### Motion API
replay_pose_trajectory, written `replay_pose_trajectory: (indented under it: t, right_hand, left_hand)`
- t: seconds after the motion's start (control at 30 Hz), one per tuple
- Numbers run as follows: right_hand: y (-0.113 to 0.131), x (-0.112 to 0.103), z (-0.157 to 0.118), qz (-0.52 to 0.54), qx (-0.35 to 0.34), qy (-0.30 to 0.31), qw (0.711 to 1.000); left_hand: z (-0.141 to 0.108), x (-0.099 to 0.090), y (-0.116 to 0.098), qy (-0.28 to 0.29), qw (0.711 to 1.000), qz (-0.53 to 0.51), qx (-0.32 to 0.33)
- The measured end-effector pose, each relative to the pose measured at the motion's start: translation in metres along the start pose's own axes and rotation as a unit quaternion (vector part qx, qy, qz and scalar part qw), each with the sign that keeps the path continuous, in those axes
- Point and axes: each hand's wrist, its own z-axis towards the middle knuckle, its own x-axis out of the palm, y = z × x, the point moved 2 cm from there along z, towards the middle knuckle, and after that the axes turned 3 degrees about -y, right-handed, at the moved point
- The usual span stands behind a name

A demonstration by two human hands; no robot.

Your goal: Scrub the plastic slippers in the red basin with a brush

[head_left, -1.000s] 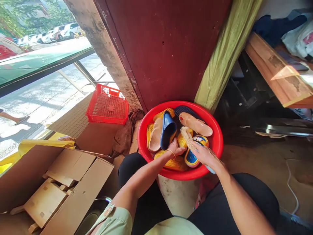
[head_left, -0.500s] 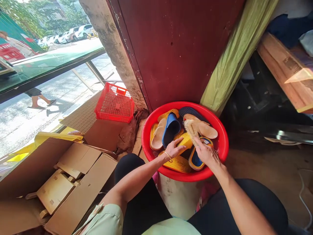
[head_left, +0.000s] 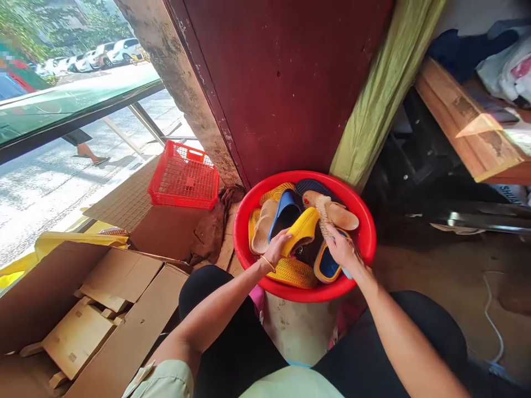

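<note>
A red plastic basin full of slippers sits in front of my knees. My left hand is closed around a yellow slipper, which it holds tilted above the others. In my right hand is a scrubbing brush with pale bristles, just right of the yellow slipper. Around them lie a blue slipper, beige slippers, a yellow textured slipper and a blue-and-yellow slipper. My right fingers partly hide the brush's handle.
A red crate stands left of the basin beside a brown cloth. An open cardboard box holds wooden pieces at lower left. Behind the basin are a dark red panel and a yellow-green curtain. Outside, a person's leg shows.
My left hand has closed on the yellow slipper and lifted and tilted it. The brush stays in my right hand. The view has shifted slightly right.
</note>
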Motion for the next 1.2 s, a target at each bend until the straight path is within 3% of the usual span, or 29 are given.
replay_pose_trajectory:
  t: [0.1, 0.2, 0.3, 0.47, 0.6, 0.73, 0.83, 0.93, 1.1, 1.2]
  right_hand:
    - [-0.001, 0.001, -0.005, 0.047, -0.019, -0.017, 0.999]
    - [0.015, 0.008, -0.023, 0.071, -0.068, 0.004, 0.995]
    - [0.021, 0.010, -0.029, 0.047, -0.081, 0.016, 0.995]
    - [0.011, 0.005, -0.017, 0.041, -0.052, -0.007, 0.998]
    - [0.028, 0.012, -0.029, 0.015, -0.070, -0.037, 0.997]
    - [0.042, 0.012, -0.029, -0.048, -0.131, -0.034, 0.990]
    - [0.029, 0.004, -0.008, -0.057, -0.067, -0.059, 0.994]
    - [0.021, -0.002, 0.005, -0.016, -0.019, -0.075, 0.997]
    - [0.036, 0.003, -0.007, 0.004, -0.087, -0.037, 0.995]
    - [0.027, 0.003, -0.005, 0.021, -0.057, -0.047, 0.997]
  left_hand:
    - [0.001, 0.001, -0.004, 0.011, 0.993, -0.094, -0.074]
    - [0.003, 0.003, -0.009, 0.041, 0.976, -0.170, -0.126]
    - [0.005, 0.004, -0.015, 0.081, 0.964, -0.212, -0.140]
    - [0.003, 0.009, -0.024, 0.131, 0.941, -0.265, -0.164]
    - [0.002, 0.011, -0.027, 0.144, 0.927, -0.297, -0.180]
    - [0.001, 0.008, -0.020, 0.140, 0.925, -0.308, -0.172]
    - [-0.003, 0.008, -0.012, 0.181, 0.914, -0.301, -0.203]
    - [-0.005, 0.006, -0.008, 0.183, 0.916, -0.292, -0.206]
    - [-0.007, -0.006, -0.007, 0.126, 0.935, -0.270, -0.190]
    - [-0.010, -0.009, -0.009, 0.136, 0.935, -0.265, -0.194]
